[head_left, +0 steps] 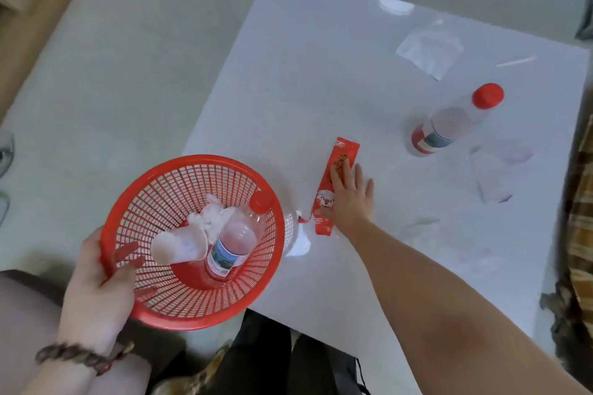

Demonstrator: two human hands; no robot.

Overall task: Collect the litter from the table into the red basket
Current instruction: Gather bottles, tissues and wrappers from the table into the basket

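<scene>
- The red basket [192, 240] is round and made of plastic, with a wall of open mesh and a solid rim.
- The left hand [96, 285] grasps the basket at its near-left rim, with the thumb over the rim and the fingers seen through the mesh; a bead bracelet [77, 356] is on the wrist.
- The basket is held beside the near-left corner of the white table [321, 90], partly over its edge.
- Inside the basket lie a clear bottle with a red cap [236, 239], a white paper cup [179, 247] on its side, and a crumpled white tissue [213, 218] behind the cup.
- A long red wrapper [333, 183] lies flat on the table, just to the right of the basket.
- The right hand [349, 199] lies open on this wrapper, palm down and fingers spread; it presses on it and the fingers are not closed around it.
- A second bottle with a red cap [455, 122] stands on the table, well apart from the right hand, on the far right.
- A clear plastic bag [428, 48] lies farther away, and a white straw [515, 61] lies to its right.
- Another thin clear plastic piece [500, 170] lies near the right edge of the table; it is hard to see clearly.
- A small white thing [296, 234] sits just behind the basket's rim; I cannot tell what it is.
</scene>
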